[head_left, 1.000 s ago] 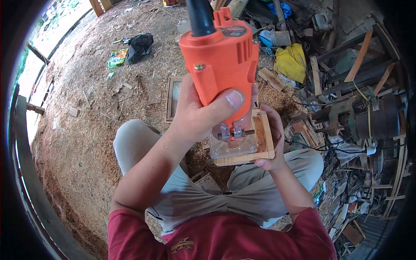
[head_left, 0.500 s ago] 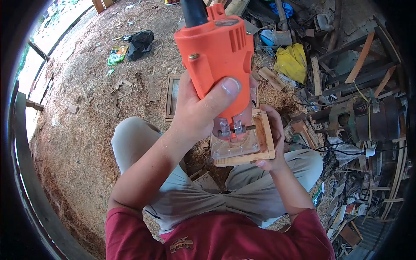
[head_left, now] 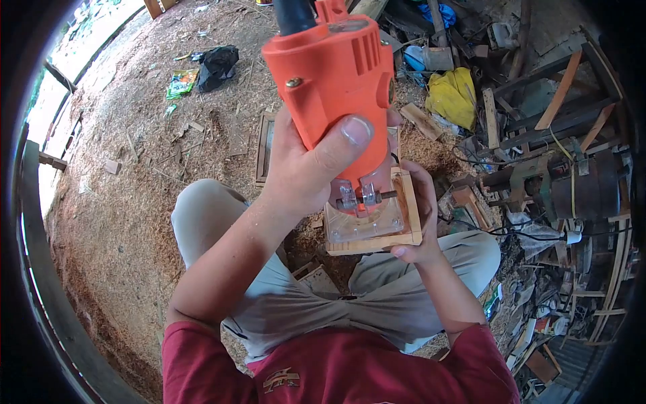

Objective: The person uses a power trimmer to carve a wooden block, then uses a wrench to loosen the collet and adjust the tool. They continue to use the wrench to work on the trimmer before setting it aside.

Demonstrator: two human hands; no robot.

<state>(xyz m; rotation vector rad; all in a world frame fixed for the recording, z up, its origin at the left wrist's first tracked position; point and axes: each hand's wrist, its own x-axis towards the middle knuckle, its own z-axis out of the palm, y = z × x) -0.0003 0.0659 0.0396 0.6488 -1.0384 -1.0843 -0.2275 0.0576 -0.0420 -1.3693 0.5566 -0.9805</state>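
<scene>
Item: orange router (head_left: 333,81), upright above lap (head_left: 316,306), clear base (head_left: 360,225) flat on wooden frame (head_left: 373,244); left hand (head_left: 303,172) wrapped tight round body; right hand (head_left: 422,215) clasping frame edge. Probably top-heavy, rigid; best gripped low.

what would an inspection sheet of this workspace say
surface: sawdust-covered ground, wood scraps scattered.
job's things: orange trim router, clear base resting on small wooden frame held over the lap.
clutter: black bag, green wrapper, yellow cloth, second frame on the ground.
hands: left hand grips the router; right hand holds the frame's right edge.
cables: black cord leaves router top; black cable lies at right.
surroundings: motor and stacked timber at right.
</scene>
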